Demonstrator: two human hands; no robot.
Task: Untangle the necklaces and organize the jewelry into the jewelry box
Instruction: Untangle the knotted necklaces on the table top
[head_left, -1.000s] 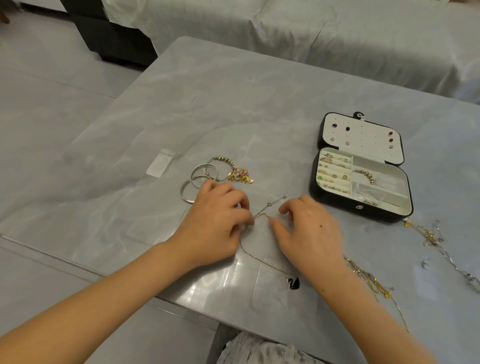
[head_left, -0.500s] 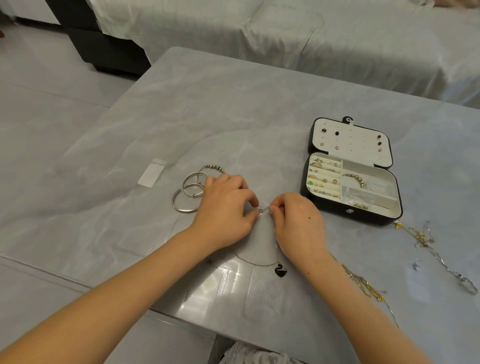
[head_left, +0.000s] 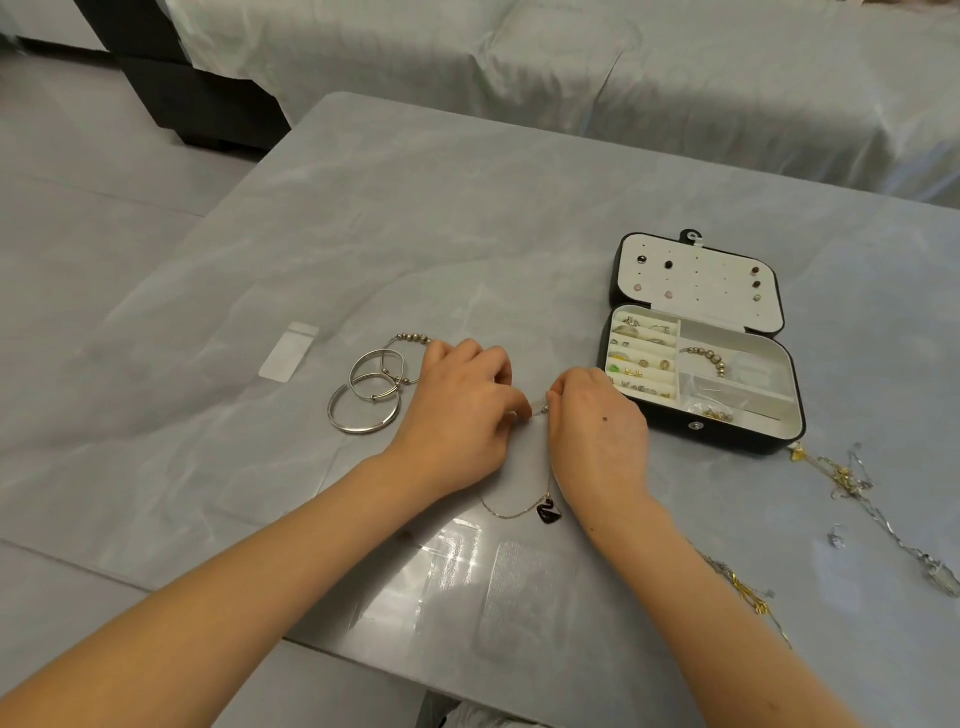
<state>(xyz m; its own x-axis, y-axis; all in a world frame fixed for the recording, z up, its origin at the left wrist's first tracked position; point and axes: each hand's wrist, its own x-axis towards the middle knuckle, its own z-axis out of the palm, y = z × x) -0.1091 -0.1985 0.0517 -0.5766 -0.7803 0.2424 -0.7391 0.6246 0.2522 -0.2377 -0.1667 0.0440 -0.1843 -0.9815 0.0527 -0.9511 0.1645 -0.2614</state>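
Table (head_left: 467, 234): grey marble. Jewelry box (head_left: 727, 437): stood open at right. Left hand (head_left: 457, 410), right hand (head_left: 597, 428): curled fingers pinched the necklace (head_left: 511, 514) ends together (clasp too small to read, fingertips hidden). Pendant (head_left: 549, 512): lay between wrists.

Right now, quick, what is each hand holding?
Left hand: pinches the thin gold chain with the black swan pendant.
Right hand: pinches the same chain, close beside the left.
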